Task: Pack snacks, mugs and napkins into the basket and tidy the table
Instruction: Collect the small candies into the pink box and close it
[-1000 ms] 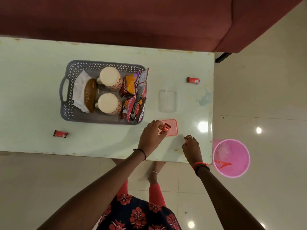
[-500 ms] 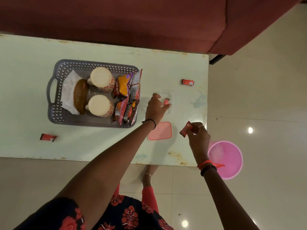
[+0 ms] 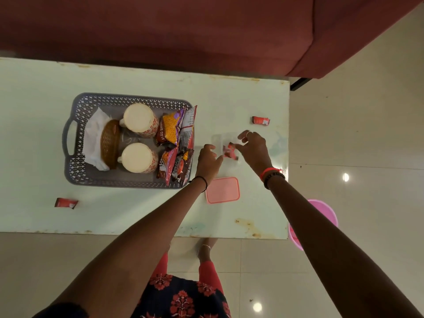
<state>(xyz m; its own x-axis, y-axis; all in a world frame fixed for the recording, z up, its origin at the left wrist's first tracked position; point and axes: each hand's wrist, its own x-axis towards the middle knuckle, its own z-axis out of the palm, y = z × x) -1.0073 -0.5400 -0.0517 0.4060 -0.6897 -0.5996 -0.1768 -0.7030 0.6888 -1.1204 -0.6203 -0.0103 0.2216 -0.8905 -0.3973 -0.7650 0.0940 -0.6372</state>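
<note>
Head view: my right hand (image 3: 253,149) pinches a red packet (image 3: 230,150) into the clear tub (image 3: 216,140), gathering strays; my left hand (image 3: 207,160) beside it is relaxed and empty.

left hand (image 3: 207,160): arm extended, fingers loosely curled, holding nothing | right hand (image 3: 253,148): arm extended, thumb and forefinger seemingly pinching wrapper (image 3: 230,151), blurry

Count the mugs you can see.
2, both in the grey basket: the far mug beside the orange snack packet, the near mug beside the dark snack packets. None appears hidden.
</note>
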